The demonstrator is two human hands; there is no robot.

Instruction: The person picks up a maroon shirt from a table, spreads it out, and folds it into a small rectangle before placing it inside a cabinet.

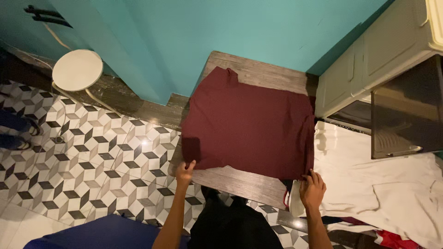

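A dark maroon garment (249, 127) lies spread flat on a small grey wooden table (240, 182), covering most of its top. My left hand (184, 171) pinches the garment's near left corner at the table's front edge. My right hand (313, 188) grips the near right corner, where the cloth hangs a little over the table's side. Both arms reach up from the bottom of the view.
A pile of white cloth (378, 184) lies to the right, with a red item (392, 240) beneath it. A white cabinet (369, 64) and dark translucent box (406, 110) stand at the right. A round white stool (77, 70) stands by the teal wall. Blue fabric (101, 233) lies at the bottom left.
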